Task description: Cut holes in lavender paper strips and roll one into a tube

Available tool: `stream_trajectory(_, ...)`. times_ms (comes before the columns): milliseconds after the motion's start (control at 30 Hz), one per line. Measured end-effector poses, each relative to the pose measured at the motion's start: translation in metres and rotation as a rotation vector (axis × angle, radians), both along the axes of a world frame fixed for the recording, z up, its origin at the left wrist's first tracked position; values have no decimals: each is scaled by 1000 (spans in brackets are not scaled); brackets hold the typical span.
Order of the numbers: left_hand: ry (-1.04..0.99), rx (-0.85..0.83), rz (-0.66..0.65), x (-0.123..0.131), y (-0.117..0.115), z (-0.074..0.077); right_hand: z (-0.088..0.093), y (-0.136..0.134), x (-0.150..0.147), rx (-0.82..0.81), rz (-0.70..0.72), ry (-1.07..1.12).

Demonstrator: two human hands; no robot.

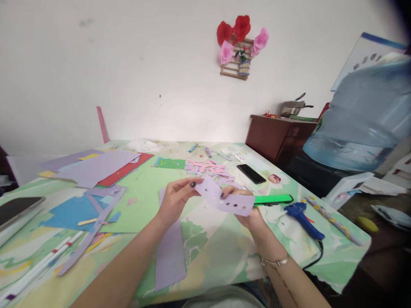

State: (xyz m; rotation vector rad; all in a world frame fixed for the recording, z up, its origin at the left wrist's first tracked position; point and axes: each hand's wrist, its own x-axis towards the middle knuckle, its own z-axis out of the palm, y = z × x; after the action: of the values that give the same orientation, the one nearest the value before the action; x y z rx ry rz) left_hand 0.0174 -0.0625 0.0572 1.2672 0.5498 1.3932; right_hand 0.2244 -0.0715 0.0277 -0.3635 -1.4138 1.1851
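A light purple paper strip [236, 205] with several small dark holes or dots along it is held up over the table, bent near its middle. My left hand [176, 197] pinches its far left end between thumb and fingers. My right hand [252, 217] grips the strip with the thumb in front, its other fingers hidden behind the paper. A bright green, long narrow tool [274, 199] sticks out to the right from behind the strip; its left part is hidden, and I cannot tell whether my right hand touches it. Below my left hand lies a wider purple paper strip [171, 256].
Pink paper scraps [208, 167] and a black phone [251, 173] lie beyond my hands. At right are a blue glue gun [305, 220] with a cord and a twisted paper stick [334, 220]. Purple sheets [102, 167], a green sheet [141, 196] and blue paper [69, 214] cover the left.
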Motion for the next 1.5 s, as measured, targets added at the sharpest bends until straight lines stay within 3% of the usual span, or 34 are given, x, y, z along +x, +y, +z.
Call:
stream_trajectory(100,113,62,-7,1,0,-2,3,-2,-1,-66,11,104)
stream_trajectory(267,312,69,186,7,1,-5,5,-2,-2,-234,-70,251)
stream_trajectory(400,396,69,239,10,0,-3,3,2,-2,-293,-112,328)
stream_trajectory(633,453,40,142,13,-4,-1,-1,9,1,-335,-211,365)
stream_trajectory(867,457,16,55,12,-2,-5,-3,11,3,-392,-221,378)
stream_trajectory(1500,436,-29,109,13,3,-13,-1,10,2,-432,-228,370)
